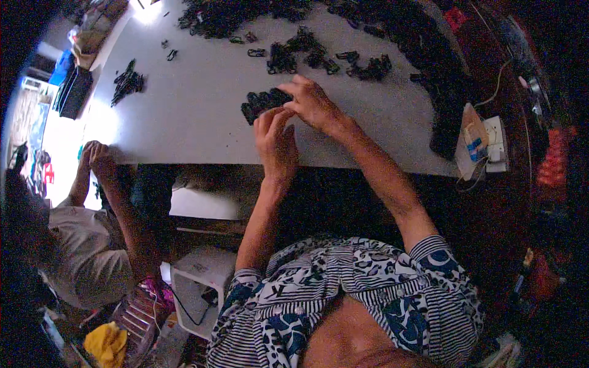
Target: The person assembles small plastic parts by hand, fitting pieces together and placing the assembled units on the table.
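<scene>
A short row of small black loop-shaped pieces (256, 105), packed side by side, lies on the pale table in front of me. My left hand (276, 142) is closed at the row's near side, fingertips curled on the pieces. From the right, my right hand (314, 105) grips the row's other end between thumb and fingers. The two hands almost meet, and they cover part of the row. Just beyond my fingers sits a loose clump of similar black pieces (297, 52). Their exact kind is too dark and small to make out.
Large dark heaps of such pieces line the table's far side (245, 15) and right side (451, 104). A smaller pile (127, 83) lies at left. A white power strip (496, 144) with cables stands by the right corner. At left sits a co-worker (92, 251), hands by the table edge.
</scene>
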Demonstrator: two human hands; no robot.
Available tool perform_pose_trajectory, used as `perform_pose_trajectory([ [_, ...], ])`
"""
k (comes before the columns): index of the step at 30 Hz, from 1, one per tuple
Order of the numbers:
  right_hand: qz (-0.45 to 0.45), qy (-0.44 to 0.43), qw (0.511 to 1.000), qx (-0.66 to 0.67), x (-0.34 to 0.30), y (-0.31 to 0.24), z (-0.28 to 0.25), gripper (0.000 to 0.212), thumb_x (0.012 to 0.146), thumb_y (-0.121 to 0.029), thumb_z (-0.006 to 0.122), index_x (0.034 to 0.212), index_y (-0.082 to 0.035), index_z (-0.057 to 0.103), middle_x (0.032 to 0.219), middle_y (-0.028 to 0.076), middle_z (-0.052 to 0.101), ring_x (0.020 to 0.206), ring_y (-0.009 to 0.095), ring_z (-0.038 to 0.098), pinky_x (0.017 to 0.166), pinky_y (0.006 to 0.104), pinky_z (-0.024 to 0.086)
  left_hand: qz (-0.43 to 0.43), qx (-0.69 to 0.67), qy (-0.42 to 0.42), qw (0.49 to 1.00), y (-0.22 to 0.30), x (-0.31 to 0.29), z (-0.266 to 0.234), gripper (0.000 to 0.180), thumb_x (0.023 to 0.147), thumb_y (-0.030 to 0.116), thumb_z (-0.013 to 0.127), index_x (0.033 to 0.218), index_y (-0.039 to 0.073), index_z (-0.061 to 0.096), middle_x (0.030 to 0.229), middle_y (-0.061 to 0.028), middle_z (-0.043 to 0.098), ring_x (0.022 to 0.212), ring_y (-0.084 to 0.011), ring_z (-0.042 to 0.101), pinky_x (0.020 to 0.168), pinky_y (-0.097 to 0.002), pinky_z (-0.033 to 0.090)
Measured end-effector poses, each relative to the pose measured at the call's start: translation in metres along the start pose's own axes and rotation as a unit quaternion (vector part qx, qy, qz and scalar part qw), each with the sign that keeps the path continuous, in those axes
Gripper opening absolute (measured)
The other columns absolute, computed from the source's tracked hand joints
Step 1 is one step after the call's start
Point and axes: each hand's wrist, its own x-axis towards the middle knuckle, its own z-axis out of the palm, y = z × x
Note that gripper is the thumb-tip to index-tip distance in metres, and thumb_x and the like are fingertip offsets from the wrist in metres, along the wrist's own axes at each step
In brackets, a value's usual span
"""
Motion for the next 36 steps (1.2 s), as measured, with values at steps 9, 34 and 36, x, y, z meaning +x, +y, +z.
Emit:
perform_pose_trajectory([
  [9, 0.09, 0.032, 0.983, -0.155, -0.027, 0.095, -0.102, 0.031, 0.068, 0.0, 0.062, 0.097, -0.008, 0.062, 0.095, 0.012, 0.054, 0.092, 0.029, 0.055, 0.08, 0.0348, 0.046, 0.028, -0.026, -0.131, 0.991, 0.002, 0.016, 0.024, 0.032, 0.066, -0.004, 0.059, 0.096, 0.006, 0.059, 0.093, -0.0114, 0.055, 0.092, -0.0321, 0.049, 0.077, -0.0393, 0.041],
  [34, 0.25, 0.052, 0.861, 0.44, -0.09, 0.064, -0.108, 0.033, 0.087, -0.014, 0.047, 0.119, -0.008, 0.053, 0.088, -0.001, 0.058, 0.072, 0.006, 0.05, 0.06, 0.0193, 0.041, 0.056, -0.002, -0.273, 0.96, 0.015, 0.053, 0.085, 0.019, 0.077, 0.016, 0.055, 0.094, 0.008, 0.06, 0.09, -0.0129, 0.05, 0.084, -0.0341, 0.052, 0.069, -0.0435, 0.043],
  [36, 0.27, 0.034, 0.875, 0.401, -0.093, 0.071, -0.107, 0.032, 0.087, -0.014, 0.047, 0.118, -0.009, 0.053, 0.088, -0.001, 0.058, 0.072, 0.005, 0.05, 0.059, 0.0186, 0.041, 0.07, 0.028, -0.278, 0.958, 0.024, 0.052, 0.07, 0.02, 0.077, 0.016, 0.056, 0.095, 0.008, 0.06, 0.09, -0.0136, 0.05, 0.081, -0.0347, 0.052, 0.067, -0.0434, 0.043],
])
